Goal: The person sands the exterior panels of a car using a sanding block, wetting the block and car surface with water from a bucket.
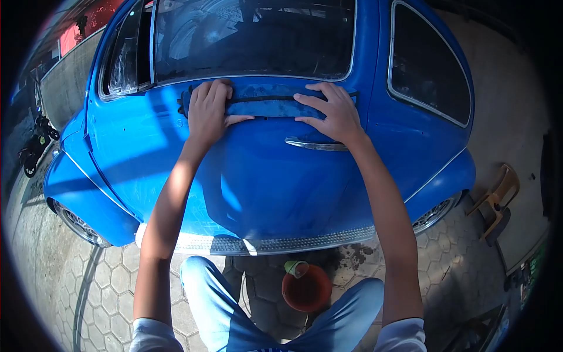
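Note:
A long, flat blue piece with a dark line along its middle (262, 108) lies lengthwise against the blue car door (264, 182), just below the window. I cannot make out its exact kind. My left hand (207, 111) grips its left end, fingers over the top and thumb stretched along the lower edge. At the other end, my right hand (332, 110) grips it with fingers spread over the top and thumb at the bottom. The palms hide parts of both ends. Close beneath my right hand is the chrome door handle (316, 144).
A ribbed running board (281, 243) crosses below the door. Between my legs stands a reddish-brown bucket (307, 288) with a green cup (297, 268) at its rim. A brown chair (497, 196) is at the right, and a motorbike (36, 144) at the far left.

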Available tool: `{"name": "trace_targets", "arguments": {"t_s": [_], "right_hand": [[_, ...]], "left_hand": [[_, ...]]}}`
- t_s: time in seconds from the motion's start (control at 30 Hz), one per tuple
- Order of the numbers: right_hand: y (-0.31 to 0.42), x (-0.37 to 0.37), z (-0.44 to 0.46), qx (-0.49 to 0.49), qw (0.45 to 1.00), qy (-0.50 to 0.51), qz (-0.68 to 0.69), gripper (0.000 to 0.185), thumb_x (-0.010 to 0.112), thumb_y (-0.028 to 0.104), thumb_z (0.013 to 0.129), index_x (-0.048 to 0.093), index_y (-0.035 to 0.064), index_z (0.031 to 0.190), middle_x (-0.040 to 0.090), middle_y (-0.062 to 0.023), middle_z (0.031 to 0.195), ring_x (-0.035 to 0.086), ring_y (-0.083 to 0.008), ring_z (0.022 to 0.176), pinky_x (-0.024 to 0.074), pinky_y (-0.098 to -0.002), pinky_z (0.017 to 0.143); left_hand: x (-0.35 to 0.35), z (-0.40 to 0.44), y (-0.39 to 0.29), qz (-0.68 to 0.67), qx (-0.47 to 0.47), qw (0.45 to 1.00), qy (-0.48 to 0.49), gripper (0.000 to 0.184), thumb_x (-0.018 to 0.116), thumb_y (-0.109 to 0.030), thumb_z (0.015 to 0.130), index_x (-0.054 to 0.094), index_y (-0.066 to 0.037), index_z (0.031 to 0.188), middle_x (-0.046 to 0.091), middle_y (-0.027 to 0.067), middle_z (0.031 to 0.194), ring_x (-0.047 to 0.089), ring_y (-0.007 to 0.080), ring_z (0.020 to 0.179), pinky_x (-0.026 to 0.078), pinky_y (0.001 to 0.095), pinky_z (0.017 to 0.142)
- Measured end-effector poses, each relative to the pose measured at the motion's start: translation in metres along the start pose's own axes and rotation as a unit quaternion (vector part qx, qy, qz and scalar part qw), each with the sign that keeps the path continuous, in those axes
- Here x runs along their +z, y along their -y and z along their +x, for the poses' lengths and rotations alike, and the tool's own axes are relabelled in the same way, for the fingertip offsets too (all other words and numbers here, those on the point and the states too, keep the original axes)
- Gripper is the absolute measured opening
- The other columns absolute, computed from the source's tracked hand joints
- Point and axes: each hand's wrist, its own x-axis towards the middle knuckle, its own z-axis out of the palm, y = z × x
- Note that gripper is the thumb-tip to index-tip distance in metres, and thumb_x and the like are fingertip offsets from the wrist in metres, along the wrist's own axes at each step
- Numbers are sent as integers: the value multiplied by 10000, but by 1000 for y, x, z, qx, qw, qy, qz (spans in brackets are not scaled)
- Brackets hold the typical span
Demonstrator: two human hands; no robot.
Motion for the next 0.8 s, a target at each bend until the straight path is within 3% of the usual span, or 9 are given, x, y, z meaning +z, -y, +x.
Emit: {"name": "trace_targets", "arguments": {"t_s": [0.2,0.33,0.53,0.67,0.8], "right_hand": [[-63,-64,-81,85,996,-28,0,464,902,342,779,781,205,1205,664,-84,1246,607,-294,1188,461,-451,1036],[-62,-71,-81,99,994,-43,9,501,937,225,696,774,141,1163,662,-89,1202,615,-290,1154,434,-434,1005],[-24,-35,-41,94,994,-57,18,490,956,266,670,787,142,1112,674,-78,1171,618,-278,1137,431,-440,1003],[25,10,14,76,995,-54,24,456,932,397,743,796,192,1126,683,-74,1177,606,-271,1166,467,-455,1013],[72,54,61,53,997,-44,26,466,918,441,766,791,217,1154,690,-68,1201,605,-271,1183,488,-465,1037]], "left_hand": [[49,54,-103,-68,43,997,-18,689,668,-744,764,586,-109,1019,611,61,1049,578,267,1040,458,377,1005],[51,54,-109,-111,50,993,-4,653,646,-714,823,591,-109,1064,622,72,1107,579,274,1093,452,390,1045],[23,27,-37,-119,101,987,29,577,620,-647,925,603,-110,1132,620,92,1243,560,301,1192,443,427,1073],[-9,2,42,-67,79,993,53,600,689,-642,887,574,-87,1083,616,100,1250,570,326,1170,449,432,1034],[-50,-28,99,-105,11,991,83,632,827,-555,789,563,-46,1054,638,126,1118,585,357,1087,461,440,987]]}}
